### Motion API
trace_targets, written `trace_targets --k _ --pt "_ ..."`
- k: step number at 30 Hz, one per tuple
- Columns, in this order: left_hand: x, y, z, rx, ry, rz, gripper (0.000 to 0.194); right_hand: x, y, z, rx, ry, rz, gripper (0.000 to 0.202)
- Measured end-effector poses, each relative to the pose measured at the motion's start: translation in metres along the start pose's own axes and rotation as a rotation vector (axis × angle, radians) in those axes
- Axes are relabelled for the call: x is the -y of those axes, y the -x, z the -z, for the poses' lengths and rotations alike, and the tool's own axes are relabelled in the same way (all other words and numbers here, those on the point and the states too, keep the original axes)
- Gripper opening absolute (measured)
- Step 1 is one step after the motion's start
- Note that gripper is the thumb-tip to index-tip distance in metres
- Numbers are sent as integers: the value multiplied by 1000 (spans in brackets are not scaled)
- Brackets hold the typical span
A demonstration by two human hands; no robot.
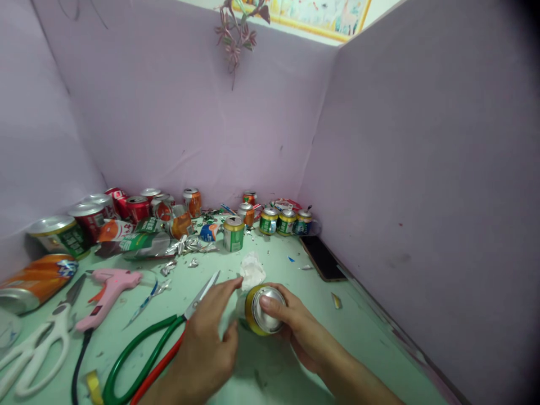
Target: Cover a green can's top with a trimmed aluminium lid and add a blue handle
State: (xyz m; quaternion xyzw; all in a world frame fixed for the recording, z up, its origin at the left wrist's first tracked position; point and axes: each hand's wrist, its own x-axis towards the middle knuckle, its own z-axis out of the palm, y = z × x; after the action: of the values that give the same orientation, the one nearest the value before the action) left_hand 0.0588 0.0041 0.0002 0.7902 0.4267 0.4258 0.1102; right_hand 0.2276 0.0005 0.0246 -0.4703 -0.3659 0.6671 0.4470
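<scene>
A cut-down drink can (258, 310) with a yellow band and silver end lies tilted in my right hand (291, 320). The thumb presses on the metal end, and the other fingers wrap behind it. Just left of the can, my left hand (213, 332) has its fingers and thumb apart, holding nothing. Under and beside that hand lie large scissors (145, 343) with one green and one red handle, blades pointing away. A crumpled white tissue (252, 271) sits beyond the can.
At left are a pink glue gun (110, 289), white scissors (46, 340) and an orange can (37, 281). Cut metal sheets (147, 243) lie by several red cans. A green can (233, 233) stands mid-table; small can cups (287, 221) and a phone (323, 259) are at right.
</scene>
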Motion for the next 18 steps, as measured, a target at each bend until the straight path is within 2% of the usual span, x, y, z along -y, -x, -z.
trace_targets --k 3,5,8,11,18 --pt "-11 -11 18 -227 -15 -91 22 -3 -1 0 -34 31 -3 59" --pt "-20 -15 24 -278 -49 -179 17 -6 -1 0 -55 58 13 61" --pt "-31 -17 25 -253 -85 -239 17 -11 -3 -1 -71 99 60 63" --pt "-38 -16 21 -230 -94 -215 16 -13 -4 -1 -73 118 85 65" --pt "-43 -14 16 -270 -107 -212 15 -13 -1 -3 -45 111 95 64"
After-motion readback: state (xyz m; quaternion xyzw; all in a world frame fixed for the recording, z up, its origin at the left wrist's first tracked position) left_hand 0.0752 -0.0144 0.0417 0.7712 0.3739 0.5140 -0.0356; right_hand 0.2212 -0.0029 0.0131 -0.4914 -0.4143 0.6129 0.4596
